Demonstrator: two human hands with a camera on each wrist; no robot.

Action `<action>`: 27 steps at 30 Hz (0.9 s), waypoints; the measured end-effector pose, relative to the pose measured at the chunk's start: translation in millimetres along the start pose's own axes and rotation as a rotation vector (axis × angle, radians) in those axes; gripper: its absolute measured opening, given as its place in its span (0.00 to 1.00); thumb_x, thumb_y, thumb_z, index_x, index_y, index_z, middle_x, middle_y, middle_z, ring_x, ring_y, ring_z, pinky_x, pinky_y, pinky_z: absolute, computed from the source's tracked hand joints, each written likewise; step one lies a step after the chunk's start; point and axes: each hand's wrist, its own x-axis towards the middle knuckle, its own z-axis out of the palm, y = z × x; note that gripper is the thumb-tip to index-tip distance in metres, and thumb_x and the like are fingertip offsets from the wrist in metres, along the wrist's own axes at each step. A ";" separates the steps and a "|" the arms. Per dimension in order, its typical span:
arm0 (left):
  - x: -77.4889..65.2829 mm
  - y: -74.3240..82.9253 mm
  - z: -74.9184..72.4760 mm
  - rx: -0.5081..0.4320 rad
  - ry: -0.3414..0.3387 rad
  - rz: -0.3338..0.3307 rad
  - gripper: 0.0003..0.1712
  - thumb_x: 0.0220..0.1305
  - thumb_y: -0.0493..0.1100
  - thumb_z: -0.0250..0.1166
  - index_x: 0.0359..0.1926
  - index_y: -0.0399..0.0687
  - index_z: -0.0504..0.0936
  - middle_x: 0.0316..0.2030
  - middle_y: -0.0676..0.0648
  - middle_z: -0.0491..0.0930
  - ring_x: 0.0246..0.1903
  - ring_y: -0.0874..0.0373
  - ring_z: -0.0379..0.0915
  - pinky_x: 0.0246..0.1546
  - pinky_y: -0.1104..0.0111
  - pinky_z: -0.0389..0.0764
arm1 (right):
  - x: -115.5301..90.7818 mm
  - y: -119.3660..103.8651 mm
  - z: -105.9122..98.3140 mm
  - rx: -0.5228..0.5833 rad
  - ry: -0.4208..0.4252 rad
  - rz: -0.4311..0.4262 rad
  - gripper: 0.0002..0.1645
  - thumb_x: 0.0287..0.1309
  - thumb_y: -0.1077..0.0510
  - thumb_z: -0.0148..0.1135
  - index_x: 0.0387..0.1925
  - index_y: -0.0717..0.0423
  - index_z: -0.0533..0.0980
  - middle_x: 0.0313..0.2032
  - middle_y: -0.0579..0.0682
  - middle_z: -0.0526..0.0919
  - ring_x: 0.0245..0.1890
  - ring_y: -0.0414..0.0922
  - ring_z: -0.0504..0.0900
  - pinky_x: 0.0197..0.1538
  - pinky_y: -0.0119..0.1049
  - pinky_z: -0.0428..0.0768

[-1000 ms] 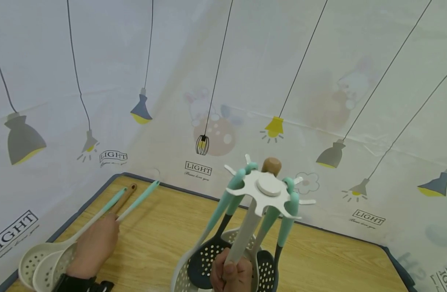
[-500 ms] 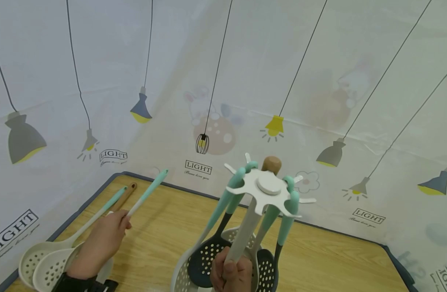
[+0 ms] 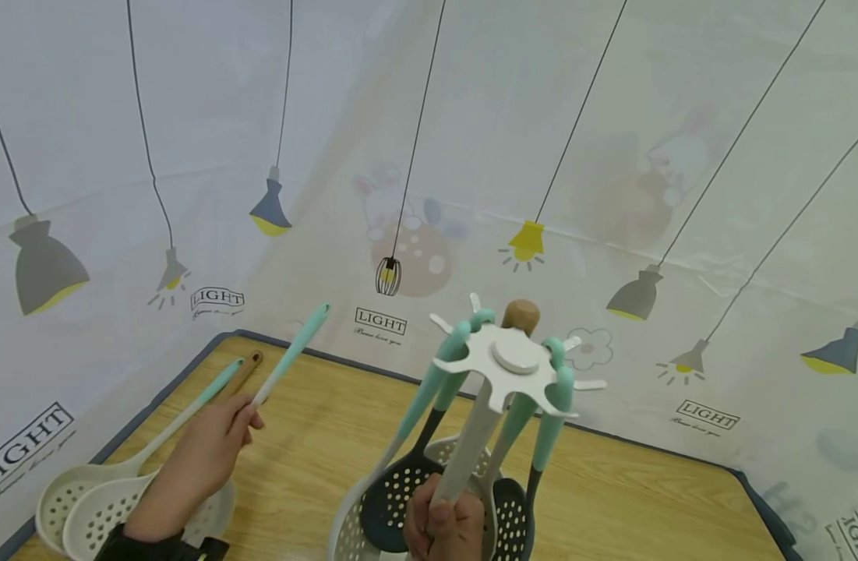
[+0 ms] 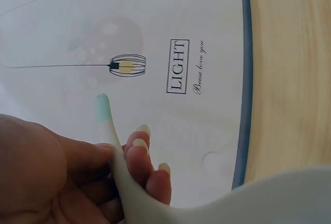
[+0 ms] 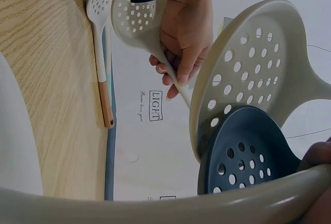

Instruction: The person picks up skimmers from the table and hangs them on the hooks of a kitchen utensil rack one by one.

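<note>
My left hand (image 3: 203,442) pinches the neck of a skimmer (image 5: 135,25) with a perforated pale head and a mint-tipped handle. It is lifted off the table and tilted, its mint end pointing up and away; part of the head is behind my wrist in the head view. My right hand (image 3: 444,518) grips the post of a white utensil rack (image 3: 516,354). From the rack's hooks hang several mint-handled utensils, among them a dark skimmer (image 3: 400,499) and a large pale skimmer (image 5: 253,74). A wooden handle end (image 3: 522,317) shows behind the rack's top.
At the left of the wood-look table (image 3: 632,499) lie a cream skimmer (image 3: 85,499) with a mint handle and a white skimmer (image 3: 99,522) with a wooden handle, overlapping. A lamp-printed cloth (image 3: 316,101) stands behind the table's dark edge.
My left hand has raised the mint-handled skimmer from beside the other two and moved it slightly up and right. The right hand and the rack have stayed in place.
</note>
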 end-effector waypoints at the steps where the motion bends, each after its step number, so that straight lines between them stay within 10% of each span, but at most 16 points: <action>1: -0.7 1.5 -0.2 -0.012 0.008 0.008 0.19 0.83 0.41 0.42 0.41 0.39 0.78 0.25 0.48 0.75 0.24 0.58 0.66 0.23 0.68 0.66 | 0.0 0.1 0.0 -0.001 0.000 0.000 0.29 0.81 0.53 0.37 0.25 0.72 0.58 0.11 0.59 0.55 0.06 0.47 0.53 0.04 0.34 0.55; 27: -18.2 38.2 4.7 -0.336 0.211 0.239 0.16 0.79 0.42 0.53 0.54 0.41 0.85 0.39 0.48 0.89 0.38 0.72 0.83 0.44 0.80 0.81 | 0.6 0.8 -0.9 -0.029 -0.016 -0.027 0.29 0.82 0.54 0.36 0.24 0.71 0.58 0.10 0.58 0.55 0.05 0.46 0.53 0.04 0.33 0.56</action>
